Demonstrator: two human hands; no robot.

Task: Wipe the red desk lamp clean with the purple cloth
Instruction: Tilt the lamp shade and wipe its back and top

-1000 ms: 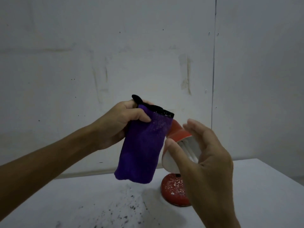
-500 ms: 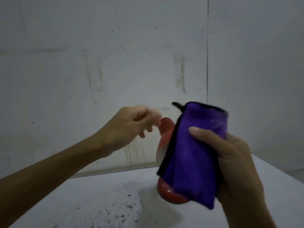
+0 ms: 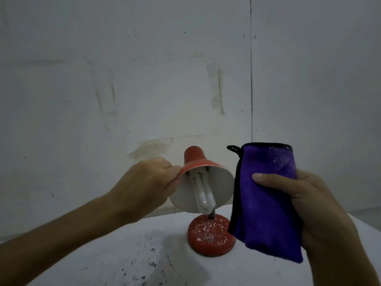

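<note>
The red desk lamp [image 3: 194,159] stands on the white table, its shade tilted toward me so the white inside and the bulb show. Its round red base [image 3: 210,236] is speckled with white dust. My left hand [image 3: 144,186] pinches the left rim of the shade. My right hand [image 3: 315,205] holds the folded purple cloth [image 3: 266,203] upright, just right of the shade and apart from it. The cloth has a black edge and a black loop at its top left, and pale dust near its top.
The white table [image 3: 226,271] carries dark specks of dirt in front of the lamp, to the left. A stained grey wall [image 3: 144,79] rises close behind the table. The table's right edge runs past my right wrist.
The cloth passed from my left hand to my right hand. My right hand then drew it to the right, uncovering the shade. My left hand took hold of the shade's rim.
</note>
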